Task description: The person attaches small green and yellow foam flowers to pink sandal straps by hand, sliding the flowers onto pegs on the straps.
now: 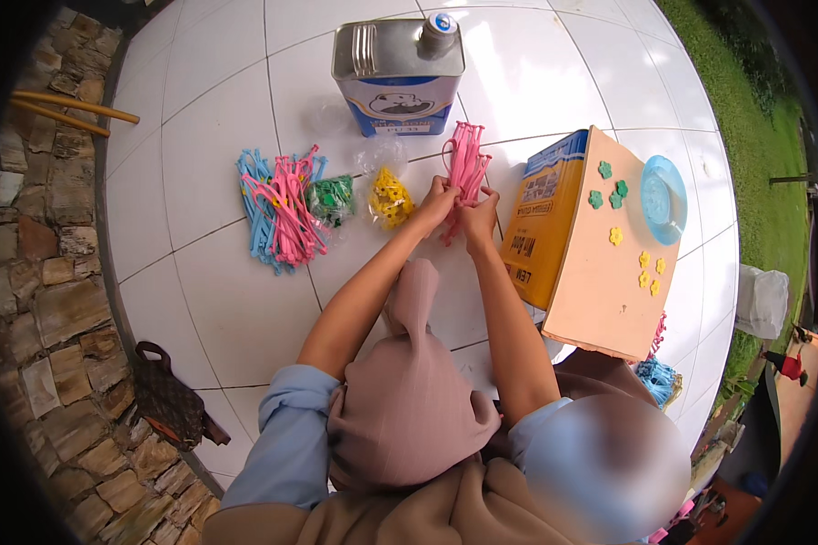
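My left hand (439, 202) and my right hand (479, 218) are close together in front of me, fingers closed around a bundle of thin pink plastic strips with knobbed ends (468, 150). The strips stand roughly upright between the hands, their lower ends poking out beneath the fingers. Left of my hands lies a clear bag of yellow flower-shaped pieces (391, 200). Beside it is a bag of green pieces (333, 198). Farther left, more pink strips (286, 218) lie over light blue strips (257, 222).
A metal can (398, 77) stands beyond my hands. To the right, a yellow-and-blue can (541, 227) adjoins a peach board (609, 263) bearing green and yellow flower pieces and a blue bowl (662, 200). A brown bag (168, 400) lies left, by the stone wall (73, 313).
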Demonstrator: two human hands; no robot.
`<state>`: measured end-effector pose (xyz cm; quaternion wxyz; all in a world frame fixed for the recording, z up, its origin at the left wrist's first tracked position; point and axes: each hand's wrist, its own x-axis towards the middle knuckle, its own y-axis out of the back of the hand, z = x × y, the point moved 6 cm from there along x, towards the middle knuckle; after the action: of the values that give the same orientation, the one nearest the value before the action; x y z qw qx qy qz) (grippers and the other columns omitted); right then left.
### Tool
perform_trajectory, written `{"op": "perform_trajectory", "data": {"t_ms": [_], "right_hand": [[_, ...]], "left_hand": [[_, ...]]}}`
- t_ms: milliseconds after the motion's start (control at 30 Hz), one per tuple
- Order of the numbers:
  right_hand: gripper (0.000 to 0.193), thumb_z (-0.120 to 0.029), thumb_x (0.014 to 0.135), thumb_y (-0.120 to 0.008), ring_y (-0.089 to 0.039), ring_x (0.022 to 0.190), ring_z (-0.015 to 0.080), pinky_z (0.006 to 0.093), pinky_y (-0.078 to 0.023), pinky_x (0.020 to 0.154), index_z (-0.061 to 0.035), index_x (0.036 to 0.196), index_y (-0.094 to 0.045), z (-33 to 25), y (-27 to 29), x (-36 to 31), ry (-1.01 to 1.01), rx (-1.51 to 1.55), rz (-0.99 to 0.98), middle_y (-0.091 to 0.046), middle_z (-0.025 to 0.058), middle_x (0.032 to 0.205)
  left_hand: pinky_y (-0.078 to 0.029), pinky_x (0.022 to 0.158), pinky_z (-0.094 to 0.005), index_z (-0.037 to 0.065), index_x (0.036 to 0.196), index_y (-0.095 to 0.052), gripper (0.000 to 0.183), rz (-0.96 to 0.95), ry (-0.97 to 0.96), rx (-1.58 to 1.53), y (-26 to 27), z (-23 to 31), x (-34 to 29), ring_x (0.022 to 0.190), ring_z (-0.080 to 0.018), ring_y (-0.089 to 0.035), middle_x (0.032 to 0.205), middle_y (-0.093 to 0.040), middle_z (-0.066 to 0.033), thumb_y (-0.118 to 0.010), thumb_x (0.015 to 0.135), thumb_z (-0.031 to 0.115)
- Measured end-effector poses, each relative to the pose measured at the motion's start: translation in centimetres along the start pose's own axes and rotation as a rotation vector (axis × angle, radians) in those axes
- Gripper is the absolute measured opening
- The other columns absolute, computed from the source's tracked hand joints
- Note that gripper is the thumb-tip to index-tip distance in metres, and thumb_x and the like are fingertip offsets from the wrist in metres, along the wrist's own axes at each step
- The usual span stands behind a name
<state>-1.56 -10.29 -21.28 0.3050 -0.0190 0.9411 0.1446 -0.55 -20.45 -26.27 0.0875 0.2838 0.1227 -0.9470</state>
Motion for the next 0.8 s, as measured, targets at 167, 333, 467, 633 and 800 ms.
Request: {"op": "perform_trajectory", "data": {"t_ms": [167, 333, 467, 633, 800], "right_hand": [[0.051, -0.006, 0.071, -0.065, -0.056, 0.092, 0.0284, 0.0385, -0.051, 0.071, 0.0004, 0.115, -0.040, 1.4, -1.4, -1.2, 0.081, -0.091, 0.139, -0.053, 0.0185, 0.101], [0.049, -0.012, 0.071, -0.068, -0.053, 0.095, 0.0334, 0.0416, -0.043, 0.084, 0.0013, 0.111, -0.043, 5.0, 0.9, 2.0, 0.193, -0.219, 0.289, -0.053, 0.0198, 0.102], [0.048, -0.016, 0.075, -0.066, -0.053, 0.095, 0.0340, 0.0420, -0.042, 0.084, 0.0022, 0.112, -0.043, 3.9, -0.5, 1.2, 0.324, -0.317, 0.293, -0.054, 0.0206, 0.105], [0.048, -0.016, 0.079, -0.062, -0.053, 0.092, 0.0304, 0.0396, -0.042, 0.080, 0.0033, 0.116, -0.038, 2.6, -1.6, 0.3, 0.262, -0.268, 0.178, -0.055, 0.0193, 0.102], [0.050, -0.014, 0.081, -0.060, -0.053, 0.088, 0.0266, 0.0379, -0.041, 0.075, 0.0030, 0.120, -0.034, 3.7, -0.7, 2.0, 0.179, -0.006, 0.272, -0.056, 0.0163, 0.094]], "left_hand": [[-0.048, 0.068, -0.0302, 0.004, 0.111, -0.039, 0.033, 0.149, -0.185, 0.118, 2.5, -1.2, -1.1, 0.085, -0.0173, -0.056, 0.094, -0.052, -0.0095, -0.055, 0.086, 0.020], [-0.038, 0.089, -0.0439, 0.001, 0.126, -0.035, 0.058, 0.226, -0.183, 0.702, 1.4, 0.2, -2.3, 0.101, -0.0402, -0.046, 0.106, -0.046, -0.0242, -0.061, 0.076, 0.017], [-0.039, 0.088, -0.0436, 0.001, 0.126, -0.035, 0.055, 0.457, -0.606, 0.778, 0.7, 3.4, -5.2, 0.101, -0.0375, -0.045, 0.111, -0.039, -0.0220, -0.055, 0.076, 0.006], [-0.038, 0.089, -0.0420, 0.002, 0.119, -0.044, 0.041, 0.288, -0.728, 0.783, 0.0, 3.0, -3.5, 0.103, -0.0362, -0.045, 0.109, -0.046, -0.0179, -0.047, 0.079, 0.002], [-0.041, 0.086, -0.0411, 0.002, 0.119, -0.046, 0.045, 0.201, -0.680, 0.940, -1.5, 3.5, -1.5, 0.097, -0.0326, -0.050, 0.099, -0.057, -0.0166, -0.053, 0.075, 0.003]]}}
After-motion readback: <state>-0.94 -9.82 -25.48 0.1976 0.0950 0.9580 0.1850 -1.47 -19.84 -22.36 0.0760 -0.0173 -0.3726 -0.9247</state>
